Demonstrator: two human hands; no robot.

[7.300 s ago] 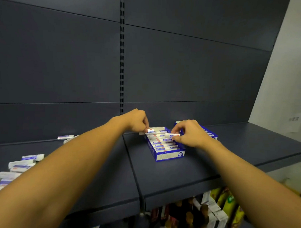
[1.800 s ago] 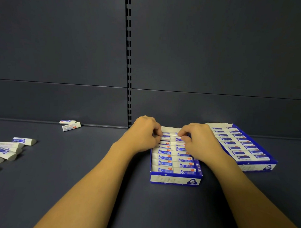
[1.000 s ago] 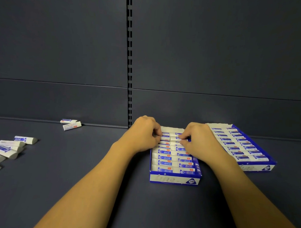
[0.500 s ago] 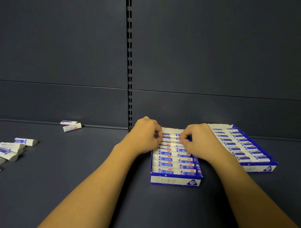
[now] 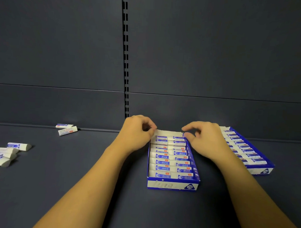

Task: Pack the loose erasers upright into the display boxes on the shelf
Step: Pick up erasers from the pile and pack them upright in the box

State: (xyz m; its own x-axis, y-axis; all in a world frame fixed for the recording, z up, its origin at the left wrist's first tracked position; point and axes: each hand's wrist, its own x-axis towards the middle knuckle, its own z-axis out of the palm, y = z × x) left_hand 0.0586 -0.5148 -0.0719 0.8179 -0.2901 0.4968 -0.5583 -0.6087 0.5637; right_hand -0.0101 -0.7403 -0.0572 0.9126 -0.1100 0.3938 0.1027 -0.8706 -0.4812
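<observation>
Now both hands, left hand (image 5: 137,130) and right hand (image 5: 203,138), curl empty-fingered at the middle box's (image 5: 173,184) full back row; next, fetch loose erasers (image 5: 3,153) from the left

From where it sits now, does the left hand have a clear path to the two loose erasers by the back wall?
Probably yes. The left hand is at the box's rear corner, and only bare shelf lies between it and the two erasers.

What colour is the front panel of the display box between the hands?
Blue with a white band on the display box, seen in the head view.
</observation>
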